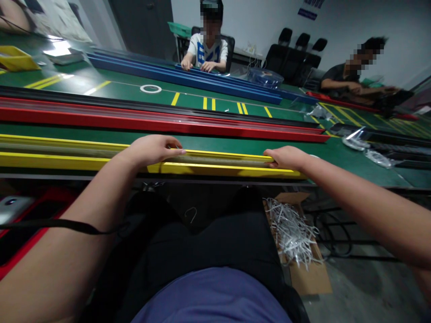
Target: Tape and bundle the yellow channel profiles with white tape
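A long yellow channel (208,168) lies along the near edge of the table, with a dull pale strip running down its middle. My left hand (151,149) is laid over the channel, its fingers curled at the far edge and its thumb pointing right along the groove. Farther right, near the channel's end, my right hand (286,158) grips it, thumb and fingers closed at the groove. The undersides of both hands are hidden. Just behind lies a red channel (202,127) next to a black one (161,109).
Blue channels (188,78) lie across the green table (121,96), a seated person (208,49) behind them. A white ring (151,89) lies nearer. Clear plastic wrap (357,139) sits at right. Below, a cardboard box (311,276) holds white cords. Another person (353,72) sits far right.
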The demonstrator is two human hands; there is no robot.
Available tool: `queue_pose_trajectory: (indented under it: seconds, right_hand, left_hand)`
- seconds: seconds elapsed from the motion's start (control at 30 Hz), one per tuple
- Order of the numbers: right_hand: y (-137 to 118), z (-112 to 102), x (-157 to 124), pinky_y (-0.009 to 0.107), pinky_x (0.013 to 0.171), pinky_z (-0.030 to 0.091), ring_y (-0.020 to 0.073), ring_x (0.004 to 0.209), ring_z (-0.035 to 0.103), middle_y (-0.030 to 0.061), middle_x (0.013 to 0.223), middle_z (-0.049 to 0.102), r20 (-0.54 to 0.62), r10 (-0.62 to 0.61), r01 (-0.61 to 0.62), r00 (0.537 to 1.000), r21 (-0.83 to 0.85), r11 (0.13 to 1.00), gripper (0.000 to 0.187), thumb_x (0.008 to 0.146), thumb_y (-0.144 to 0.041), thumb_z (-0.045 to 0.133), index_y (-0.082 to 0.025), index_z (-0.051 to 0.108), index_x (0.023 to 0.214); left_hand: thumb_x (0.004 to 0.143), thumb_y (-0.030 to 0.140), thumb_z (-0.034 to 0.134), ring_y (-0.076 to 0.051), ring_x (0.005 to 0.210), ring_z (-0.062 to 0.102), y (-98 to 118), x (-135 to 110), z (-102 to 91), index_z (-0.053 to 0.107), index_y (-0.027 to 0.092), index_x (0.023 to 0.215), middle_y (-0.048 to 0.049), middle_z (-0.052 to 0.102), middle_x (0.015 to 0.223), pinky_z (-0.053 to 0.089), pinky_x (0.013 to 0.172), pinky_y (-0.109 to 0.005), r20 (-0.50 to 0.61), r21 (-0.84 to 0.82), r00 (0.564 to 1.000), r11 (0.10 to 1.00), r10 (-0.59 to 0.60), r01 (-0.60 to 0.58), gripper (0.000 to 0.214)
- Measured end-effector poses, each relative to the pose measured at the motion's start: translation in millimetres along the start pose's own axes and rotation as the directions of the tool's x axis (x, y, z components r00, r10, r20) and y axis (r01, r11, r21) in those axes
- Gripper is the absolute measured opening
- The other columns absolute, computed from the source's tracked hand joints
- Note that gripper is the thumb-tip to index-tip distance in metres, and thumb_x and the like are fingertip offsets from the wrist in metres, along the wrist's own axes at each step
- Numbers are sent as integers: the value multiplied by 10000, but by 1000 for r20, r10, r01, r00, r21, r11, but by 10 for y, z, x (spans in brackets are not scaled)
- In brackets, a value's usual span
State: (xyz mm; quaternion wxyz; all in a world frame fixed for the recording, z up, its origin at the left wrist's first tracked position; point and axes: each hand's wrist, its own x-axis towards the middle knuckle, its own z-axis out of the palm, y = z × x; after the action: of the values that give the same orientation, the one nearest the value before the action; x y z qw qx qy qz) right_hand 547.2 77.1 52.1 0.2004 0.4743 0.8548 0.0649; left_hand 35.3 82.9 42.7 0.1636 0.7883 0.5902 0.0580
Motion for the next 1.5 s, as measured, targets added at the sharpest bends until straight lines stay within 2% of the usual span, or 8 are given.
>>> queue_pose_trajectory:
  seconds: [0.1, 0.23, 0.53, 0.67, 0.9, 1.07, 1.27, 1.5]
  right_hand:
    - [131, 87, -93, 310, 612, 303, 242, 710, 650, 94, 879, 736, 30, 61, -60, 998, -24, 998, 401, 989, -587, 557, -228, 665, 1130]
    - [245, 144, -189, 307, 610, 283, 233, 741, 657, 98, 911, 737, 58, 101, -99, 993, -38, 994, 433, 1006, -630, 508, -226, 654, 1063]
    - [476, 222, -367, 309, 618, 278, 244, 809, 668, 121, 1036, 746, 129, 137, -127, 982, -82, 988, 449, 1009, -620, 491, -212, 652, 1102]
    - [631, 325, -481, 314, 627, 276, 252, 840, 669, 125, 1059, 742, 150, 222, -211, 963, -92, 973, 454, 985, -619, 514, -204, 657, 1101]
    - [864, 601, -666, 311, 649, 301, 240, 819, 640, 117, 1003, 723, 48, 313, -312, 949, -15, 950, 439, 914, -644, 584, -210, 630, 963]
    - [850, 812, -742, 326, 657, 319, 257, 865, 639, 105, 1004, 710, -39, 380, -379, 924, 37, 925, 383, 902, -594, 575, -218, 602, 971]
    - [710, 1056, -831, 339, 681, 377, 265, 895, 616, 124, 1068, 656, -270, 536, -476, 800, 259, 840, 516, 873, -709, 540, -213, 593, 1004]
    - [670, 1091, -843, 342, 725, 415, 248, 880, 589, 97, 1072, 629, -317, 573, -451, 756, 382, 807, 472, 805, -632, 614, -224, 544, 1033]
  left_hand:
    - [795, 897, 517, -268, 962, 717, -6, 8, 0, 790, 325, 1203, -18, 808, 1115, 457, 775, -296, 4, -6, 1000, 1000, 2, -2, 753]
    - [792, 895, 513, -272, 961, 720, 10, 3, -5, 792, 321, 1202, -24, 810, 1104, 460, 782, -299, 7, -4, 1000, 1000, -7, 7, 759]
    - [781, 893, 519, -278, 981, 712, -17, 25, 16, 797, 318, 1213, -30, 804, 1116, 463, 810, -311, 9, -5, 1000, 1000, -6, 6, 771]
    - [783, 901, 522, -274, 1006, 710, -44, 39, 32, 795, 328, 1191, -21, 801, 1140, 462, 812, -307, 9, -13, 1000, 1000, -4, 4, 755]
    - [778, 890, 539, -287, 1039, 708, -50, 43, 30, 797, 336, 1194, -24, 802, 1155, 475, 838, -306, 15, -11, 1000, 1000, -13, 13, 739]
    - [782, 888, 539, -292, 1028, 715, -34, 43, 18, 800, 325, 1189, -27, 806, 1147, 486, 849, -312, 24, -21, 1000, 1000, -18, 18, 742]
    - [833, 866, 564, -249, 1001, 695, -5, 5, -3, 776, 278, 1221, -37, 797, 1179, 466, 858, -314, 35, -23, 999, 999, -32, 33, 737]
    - [874, 809, 592, -232, 1021, 692, 13, -6, -22, 762, 268, 1235, -21, 794, 1196, 460, 886, -306, 52, -27, 997, 998, -57, 58, 672]
